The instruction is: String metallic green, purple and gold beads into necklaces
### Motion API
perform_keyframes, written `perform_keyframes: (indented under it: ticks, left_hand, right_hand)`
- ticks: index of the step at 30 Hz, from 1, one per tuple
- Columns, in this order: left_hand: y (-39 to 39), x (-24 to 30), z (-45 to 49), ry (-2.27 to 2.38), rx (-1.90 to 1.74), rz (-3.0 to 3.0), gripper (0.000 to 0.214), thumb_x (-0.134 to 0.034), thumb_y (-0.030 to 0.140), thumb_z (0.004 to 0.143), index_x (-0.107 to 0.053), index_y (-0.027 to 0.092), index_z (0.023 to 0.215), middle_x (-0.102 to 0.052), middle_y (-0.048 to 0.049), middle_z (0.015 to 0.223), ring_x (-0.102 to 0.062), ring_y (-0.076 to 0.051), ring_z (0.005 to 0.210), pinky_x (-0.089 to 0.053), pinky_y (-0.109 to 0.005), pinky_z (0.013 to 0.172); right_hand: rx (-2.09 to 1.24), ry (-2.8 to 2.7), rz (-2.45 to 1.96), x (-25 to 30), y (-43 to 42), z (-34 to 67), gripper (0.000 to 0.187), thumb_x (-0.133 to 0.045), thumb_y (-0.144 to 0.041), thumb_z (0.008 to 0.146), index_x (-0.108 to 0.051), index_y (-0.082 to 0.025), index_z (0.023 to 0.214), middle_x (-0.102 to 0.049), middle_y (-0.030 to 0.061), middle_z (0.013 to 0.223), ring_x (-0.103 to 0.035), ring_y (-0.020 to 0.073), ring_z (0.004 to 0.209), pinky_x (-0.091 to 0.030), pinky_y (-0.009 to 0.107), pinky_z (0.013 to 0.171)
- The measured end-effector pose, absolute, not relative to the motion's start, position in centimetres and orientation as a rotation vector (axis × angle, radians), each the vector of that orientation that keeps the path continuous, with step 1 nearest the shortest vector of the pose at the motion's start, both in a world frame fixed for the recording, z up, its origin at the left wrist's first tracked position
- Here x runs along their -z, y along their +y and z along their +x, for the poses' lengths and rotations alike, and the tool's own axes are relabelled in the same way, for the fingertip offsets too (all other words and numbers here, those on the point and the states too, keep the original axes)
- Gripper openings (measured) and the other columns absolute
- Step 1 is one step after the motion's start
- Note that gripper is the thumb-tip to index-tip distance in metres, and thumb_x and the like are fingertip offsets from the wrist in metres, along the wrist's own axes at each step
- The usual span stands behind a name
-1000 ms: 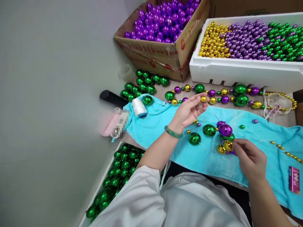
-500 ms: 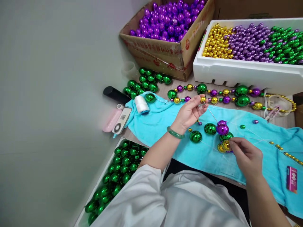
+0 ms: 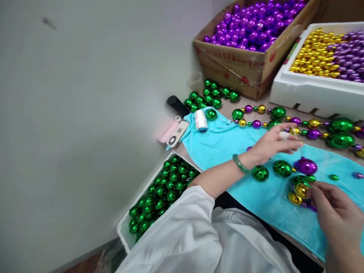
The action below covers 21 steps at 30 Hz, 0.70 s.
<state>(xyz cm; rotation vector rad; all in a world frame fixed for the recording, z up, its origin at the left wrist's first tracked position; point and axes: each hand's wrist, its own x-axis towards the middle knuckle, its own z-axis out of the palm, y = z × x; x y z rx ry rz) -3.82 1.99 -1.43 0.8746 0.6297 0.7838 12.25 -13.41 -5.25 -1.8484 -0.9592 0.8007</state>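
My left hand (image 3: pixel 274 144), with a green bangle (image 3: pixel 240 163) at the wrist, reaches over the blue towel (image 3: pixel 224 137). Its fingers are stretched out and somewhat blurred; I see no bead in them. My right hand (image 3: pixel 337 212) pinches a gold bead (image 3: pixel 302 190) in a cluster on the towel. That cluster also has a second gold bead (image 3: pixel 294 198) and green beads. A large purple bead (image 3: pixel 306 166) lies just above it, with a large green bead (image 3: pixel 282 168) to its left. Another green bead (image 3: pixel 260 173) sits below my left wrist.
A bead string (image 3: pixel 313 123) lies behind the towel. A thread spool (image 3: pixel 201 120) stands at its left end. Behind are a cardboard box (image 3: pixel 230 64) of purple beads and a white foam box (image 3: pixel 313 91) of small beads. A foam box (image 3: pixel 123 227) of green beads stands left.
The view has swung left. My left hand no longer shows the gold bead it pinched, and its fingers have straightened. My right hand stays at the gold bead.
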Motion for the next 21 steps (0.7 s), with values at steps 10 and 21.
perform_keyframes:
  ticks: [10, 21]
  left_hand:
    - [12.5, 1.5, -17.4, 2.017, -0.228, 2.202, 0.041, -0.064, 0.035, 0.086, -0.060, 0.011, 0.119, -0.054, -0.0168, 0.127, -0.046, -0.031, 0.122, -0.038, -0.046, 0.103]
    - [14.1, 4.0, -20.4, 2.184, -0.318, 2.240, 0.051, -0.068, 0.039, 0.082, -0.057, 0.010, 0.123, -0.043, -0.0183, 0.141, -0.035, -0.039, 0.130, -0.031, -0.061, 0.106]
  right_hand:
    - [-0.768, -0.736, -1.733, 4.3, -13.0, 11.6, 0.025, -0.076, -0.040, 0.072, -0.068, -0.020, 0.085, -0.067, 0.0007, 0.071, -0.059, 0.0123, 0.058, -0.048, 0.026, 0.055]
    - [-0.693, -0.749, -1.528, 2.1, -13.2, 12.7, 0.013, -0.075, -0.027, 0.075, -0.068, -0.018, 0.083, -0.065, -0.0005, 0.066, -0.055, 0.0105, 0.053, -0.042, 0.024, 0.048]
